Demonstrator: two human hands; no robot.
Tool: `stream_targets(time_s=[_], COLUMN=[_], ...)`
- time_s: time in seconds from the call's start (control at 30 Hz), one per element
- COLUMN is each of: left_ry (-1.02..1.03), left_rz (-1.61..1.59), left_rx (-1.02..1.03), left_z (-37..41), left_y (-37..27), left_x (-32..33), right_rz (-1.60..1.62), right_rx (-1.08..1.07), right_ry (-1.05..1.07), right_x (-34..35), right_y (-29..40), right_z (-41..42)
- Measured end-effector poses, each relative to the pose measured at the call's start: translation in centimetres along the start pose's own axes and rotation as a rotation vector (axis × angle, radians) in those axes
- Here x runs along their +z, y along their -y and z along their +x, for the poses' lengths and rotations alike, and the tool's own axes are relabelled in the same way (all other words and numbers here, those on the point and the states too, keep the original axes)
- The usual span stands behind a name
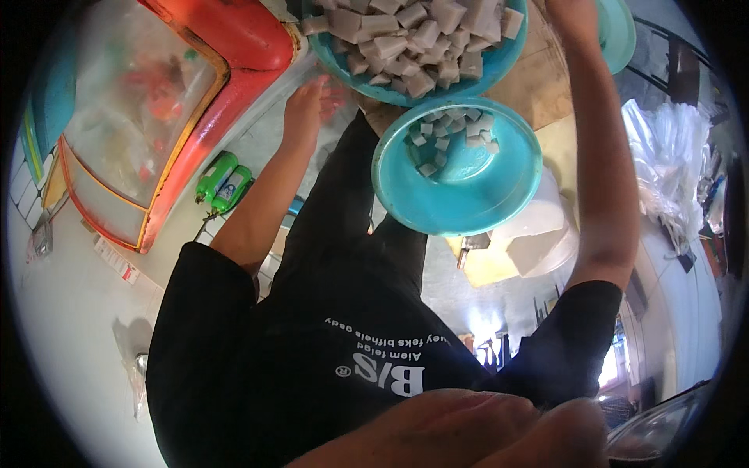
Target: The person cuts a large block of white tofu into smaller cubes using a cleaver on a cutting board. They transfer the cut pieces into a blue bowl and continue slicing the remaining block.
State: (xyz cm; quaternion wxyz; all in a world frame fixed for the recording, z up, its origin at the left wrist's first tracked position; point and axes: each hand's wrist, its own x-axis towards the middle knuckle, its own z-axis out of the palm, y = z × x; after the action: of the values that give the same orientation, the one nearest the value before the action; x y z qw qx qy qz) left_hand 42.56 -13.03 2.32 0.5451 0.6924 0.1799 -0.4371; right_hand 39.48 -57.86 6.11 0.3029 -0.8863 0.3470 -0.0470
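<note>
A large turquoise plastic basin (374,93) at the top is heaped with pale grey cut blocks (404,47) of a jelly-like food. Close in front of it, nearer my body, a smaller turquoise basin (456,205) holds several small pale cubes (442,143). My left hand (322,96) is left of the two basins, blurred, with reddish fingers; whether it holds anything is unclear. At the top edge, my right hand (573,20) is partly cut off, beside another turquoise basin (617,35). Its fingers are out of sight.
A red-framed chest freezer (216,117) with a see-through cover stands at left. Two green bottles (225,184) lie beside it. A white plastic container (541,234) lies below the smaller basin, on the right. Clear plastic bags (667,169) hang at far right.
</note>
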Motion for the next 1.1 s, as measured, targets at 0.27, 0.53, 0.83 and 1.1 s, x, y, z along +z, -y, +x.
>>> stream_targets(time_s=[0.27,0.53,0.83,1.1], left_ry=[-0.042,-0.03,-0.014,0.052], left_rz=[0.021,-0.037,0.017,0.193], left_rx=[-0.025,0.003,0.067,0.178], left_z=[2.5,3.9,5.2,8.3], left_y=[-0.7,-0.6,-3.4,-6.5], left_x=[0.6,1.9,3.9,7.2], right_rz=[-0.07,0.372,0.528,0.907], right_rx=[-0.017,0.231,0.544,0.726], right_ry=[0.362,0.193,0.049,-0.181], right_x=[5.3,8.2,6.8,4.4], right_y=[-0.3,-3.7,-6.7,-14.3], right_z=[7.6,6.5,4.7,1.4])
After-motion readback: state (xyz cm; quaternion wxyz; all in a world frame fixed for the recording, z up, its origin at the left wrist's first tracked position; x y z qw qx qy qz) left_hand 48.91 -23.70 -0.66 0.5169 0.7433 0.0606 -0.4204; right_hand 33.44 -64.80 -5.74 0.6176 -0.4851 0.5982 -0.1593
